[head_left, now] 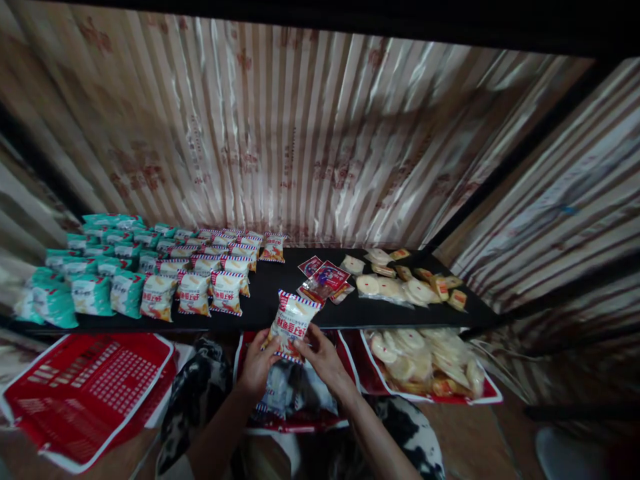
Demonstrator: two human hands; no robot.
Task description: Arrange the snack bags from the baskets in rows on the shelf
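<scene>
Between my two hands is a white and orange snack bag [294, 323] with red lettering and a striped top edge, tilted slightly. My left hand [259, 365] grips its lower left side, and my right hand [324, 357] grips its lower right side. Below them a red basket [353, 363] holds more snack bags, partly hidden by my hands and arms. On the black shelf [270, 283] beyond, rows of similar white and orange bags [194, 293] stand to the left. Dark red packets [327, 279] lie flat just behind the held bag.
Teal bags [93, 293] stand in rows at the shelf's left end. Clear packs of pale round items [395, 288] and small yellow packs [457, 300] lie on the right. Another basket [493, 393] is filled with packs. A red basket [95, 380] sits tipped at lower left.
</scene>
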